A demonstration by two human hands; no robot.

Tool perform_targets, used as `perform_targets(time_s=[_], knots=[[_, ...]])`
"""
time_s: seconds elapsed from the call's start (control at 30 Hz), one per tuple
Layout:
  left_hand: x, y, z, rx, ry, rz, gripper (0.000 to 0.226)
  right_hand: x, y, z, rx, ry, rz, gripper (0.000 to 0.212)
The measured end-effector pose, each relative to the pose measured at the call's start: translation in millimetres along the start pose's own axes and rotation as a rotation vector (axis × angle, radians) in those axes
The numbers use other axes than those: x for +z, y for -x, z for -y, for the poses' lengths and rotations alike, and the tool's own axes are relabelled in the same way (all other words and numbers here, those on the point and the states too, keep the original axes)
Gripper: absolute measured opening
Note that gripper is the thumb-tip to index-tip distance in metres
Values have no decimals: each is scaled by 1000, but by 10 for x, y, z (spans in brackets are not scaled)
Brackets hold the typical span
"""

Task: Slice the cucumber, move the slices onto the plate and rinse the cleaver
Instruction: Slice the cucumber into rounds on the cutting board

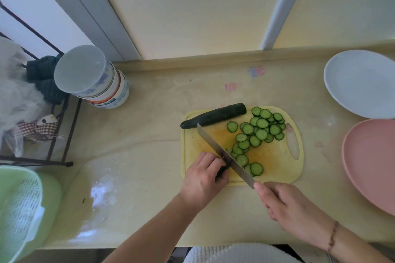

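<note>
Cucumber [213, 118] lies beyond your left hand [203, 179], fingers curled on a dark piece; your right hand [284, 205] grips the cleaver [224, 156].

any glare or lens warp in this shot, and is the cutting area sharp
Head view: window glare patch on the counter left of the cutting board; wide-angle bending of the window frame and plates; cucumber slices and cleaver fairly sharp; far-left edge is soft.

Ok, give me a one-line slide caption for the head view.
Right hand slices with cleaver; left hand steadies a cucumber piece on cutting board, slices piled beside.
</note>
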State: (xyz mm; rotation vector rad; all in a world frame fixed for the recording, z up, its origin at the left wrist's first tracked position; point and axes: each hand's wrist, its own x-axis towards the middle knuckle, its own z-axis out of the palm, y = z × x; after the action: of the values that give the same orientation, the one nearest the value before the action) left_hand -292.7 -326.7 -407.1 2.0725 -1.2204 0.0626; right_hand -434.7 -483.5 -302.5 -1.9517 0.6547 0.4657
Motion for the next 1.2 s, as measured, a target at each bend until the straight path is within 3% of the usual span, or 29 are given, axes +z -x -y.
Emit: perform_targets(time_s=[0.43,0.83,1.2], knots=[[31,12,17,-6,24,7,9,180,-239,-60,25,153,-14,63],[-54,-12,13,-16,48,10,11,21,-150,33,40,3,12,56],[-20,-1,31,13,29,-23,6,32,-93,43,6,78,-9,63]])
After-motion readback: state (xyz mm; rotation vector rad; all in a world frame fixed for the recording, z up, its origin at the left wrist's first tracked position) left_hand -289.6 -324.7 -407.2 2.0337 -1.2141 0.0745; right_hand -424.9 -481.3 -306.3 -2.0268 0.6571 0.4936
